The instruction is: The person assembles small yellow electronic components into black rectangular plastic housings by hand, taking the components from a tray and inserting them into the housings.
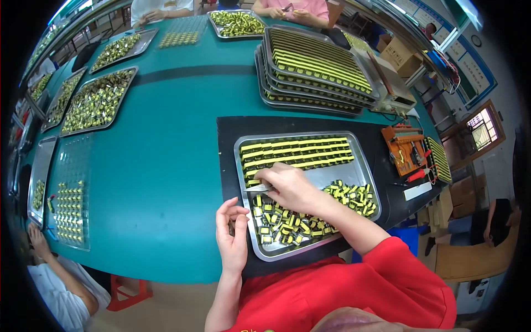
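Observation:
A metal tray [377, 191] lies in front of me on a black mat. Neat rows of small yellow-and-black transformers [298, 153] stand along its far side, while a loose heap of the same parts [285, 224] covers the near side. My right hand [287, 188] reaches over the tray and grips metal tweezers [256, 188], whose pointed end is at the left end of the rows. Whether the tips pinch a part is too small to tell. Beside the tray's left rim, my left hand [232, 235] is raised with fingers loosely bent and apart, holding nothing.
Stacked trays of lined-up parts [315, 66] stand beyond my tray. An orange tool box [402, 149] and a red-handled tool [417, 175] lie on the right. Trays of loose parts [99, 102] and a clear blister sheet [72, 205] are left. Co-workers sit around the green table [171, 166].

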A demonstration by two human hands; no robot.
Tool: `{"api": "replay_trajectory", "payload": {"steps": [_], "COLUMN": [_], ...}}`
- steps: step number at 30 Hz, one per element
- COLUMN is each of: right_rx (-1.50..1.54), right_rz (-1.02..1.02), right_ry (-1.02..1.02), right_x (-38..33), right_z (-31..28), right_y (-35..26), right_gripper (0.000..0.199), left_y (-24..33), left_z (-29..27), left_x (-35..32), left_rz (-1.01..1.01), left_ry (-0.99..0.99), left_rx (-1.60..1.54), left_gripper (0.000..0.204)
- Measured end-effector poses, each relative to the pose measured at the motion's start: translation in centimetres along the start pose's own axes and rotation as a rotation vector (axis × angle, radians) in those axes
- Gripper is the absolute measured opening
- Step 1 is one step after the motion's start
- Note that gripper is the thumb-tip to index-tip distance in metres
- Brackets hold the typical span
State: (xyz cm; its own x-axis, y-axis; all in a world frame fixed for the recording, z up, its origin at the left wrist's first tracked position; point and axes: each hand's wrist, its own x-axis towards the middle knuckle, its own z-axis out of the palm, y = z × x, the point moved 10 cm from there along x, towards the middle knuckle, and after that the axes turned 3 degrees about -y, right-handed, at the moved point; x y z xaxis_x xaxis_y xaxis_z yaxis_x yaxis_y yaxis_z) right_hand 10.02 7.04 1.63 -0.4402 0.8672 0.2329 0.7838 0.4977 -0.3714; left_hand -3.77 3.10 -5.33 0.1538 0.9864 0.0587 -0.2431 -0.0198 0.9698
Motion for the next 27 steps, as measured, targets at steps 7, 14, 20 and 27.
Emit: {"api": "replay_trajectory", "payload": {"steps": [7,14,20,27], "right_rx": [0.054,0.167,0.481,0.688], "right_rz": [-0.094,-0.031,0.203,0.212], "right_ry": [-0.266,-0.138,-0.079,-0.020], "right_x": [-0.6,-0.9,-2.9,-5.7], "right_z": [2.2,0.8,-1.1,-3.0], "right_y": [-1.0,1.0,1.9,1.0], "right_gripper": [0.030,0.029,0.029,0.029], "left_y": [-0.4,-0.6,1.8,4.4], "left_z": [0.1,0.5,2.0,6.9], "left_x": [0.3,0.7,-0.2,-1.1], "left_rz": [-0.019,-0.007,0.119,0.245], "left_ry": [-0.011,-0.025,0.004,-0.167], "left_rx": [-0.009,0.077,0.378,0.551], "left_gripper": [0.034,0.037,0.056,0.062]}}
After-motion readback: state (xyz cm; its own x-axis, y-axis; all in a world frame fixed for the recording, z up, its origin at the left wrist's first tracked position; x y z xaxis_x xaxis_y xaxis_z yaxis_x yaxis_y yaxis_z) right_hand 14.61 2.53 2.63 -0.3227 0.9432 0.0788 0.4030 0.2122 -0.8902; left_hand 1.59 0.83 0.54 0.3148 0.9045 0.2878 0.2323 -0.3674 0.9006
